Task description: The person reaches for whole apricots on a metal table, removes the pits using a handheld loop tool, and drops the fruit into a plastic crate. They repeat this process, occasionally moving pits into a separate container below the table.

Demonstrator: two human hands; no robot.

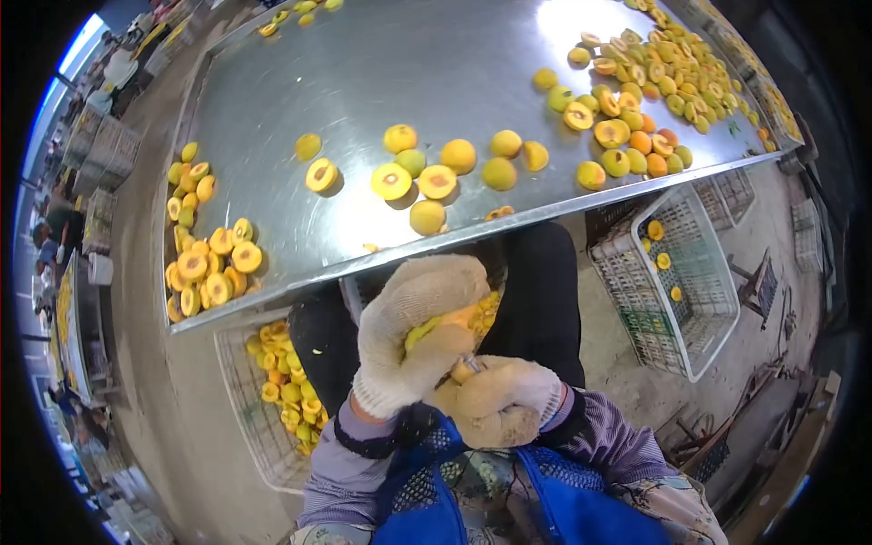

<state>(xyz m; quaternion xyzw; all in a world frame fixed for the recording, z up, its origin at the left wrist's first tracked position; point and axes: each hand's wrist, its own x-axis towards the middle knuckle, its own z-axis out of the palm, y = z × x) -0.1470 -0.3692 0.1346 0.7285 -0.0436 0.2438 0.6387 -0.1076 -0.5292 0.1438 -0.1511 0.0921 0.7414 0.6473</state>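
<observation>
My left hand [413,331], in a knitted off-white glove, is curled around a yellow-orange peach [421,333], most of it hidden by the fingers. Just below and to its right, my right hand [504,404] wears a similar glove and is closed on a small tool [470,365] with a shiny metal part; its kind is hidden in the fist. Both hands are close together over my lap, below the table edge. Beyond them, several halved peaches [391,181] and whole-looking ones lie on the metal table [263,118].
A big heap of peaches [672,73] covers the table's far right, and a smaller pile of halves [218,263] the left corner. A crate of peaches [232,391] stands left of my legs; another crate [668,282] with a few pieces stands right. People work in the left background.
</observation>
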